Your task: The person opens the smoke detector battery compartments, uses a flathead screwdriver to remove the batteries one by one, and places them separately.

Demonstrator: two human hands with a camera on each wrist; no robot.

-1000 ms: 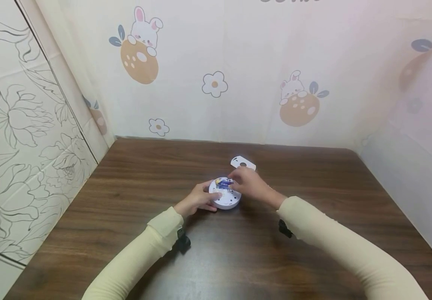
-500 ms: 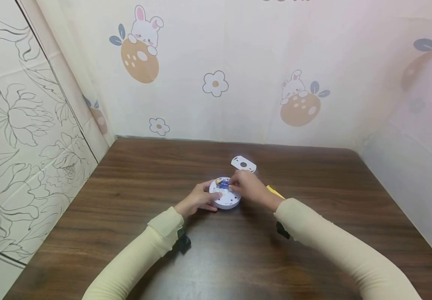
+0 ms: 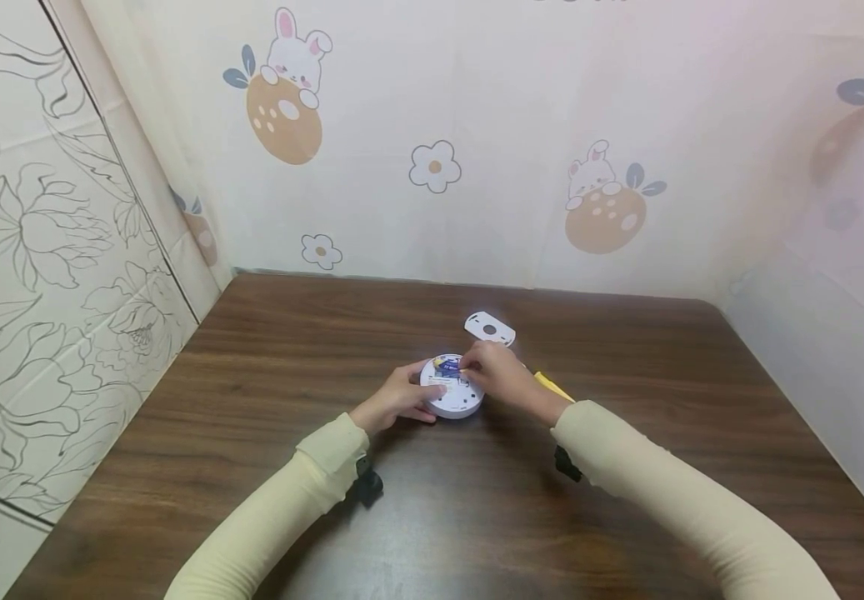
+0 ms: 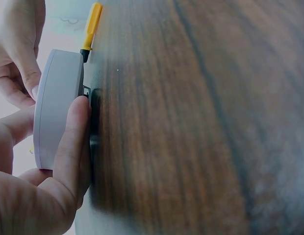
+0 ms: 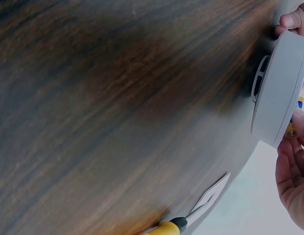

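A round white smoke detector (image 3: 452, 407) is held close over the table with its back facing up, and a blue-and-yellow battery (image 3: 446, 366) shows in its recess. My left hand (image 3: 396, 397) grips the detector's left side, thumb on the back face and fingers beneath, as the left wrist view shows. At the recess's right side, my right hand (image 3: 502, 373) pinches a battery (image 5: 291, 133) between thumb and fingers; its yellow end shows beside the detector in the right wrist view. Most of that battery is hidden by the fingers and the casing.
A flat white mounting plate (image 3: 503, 336) with a round hole lies behind the detector on the dark wood table (image 3: 327, 333). Near my right wrist lies a screwdriver (image 3: 551, 385) with a yellow handle, partly hidden by the forearm. A patterned curtain (image 3: 372, 100) hangs behind the table.
My right hand's fingers have drawn closer together at the battery recess, and the hand has turned slightly. The screwdriver's handle has come into sight beside the right wrist. My left hand keeps its grip.
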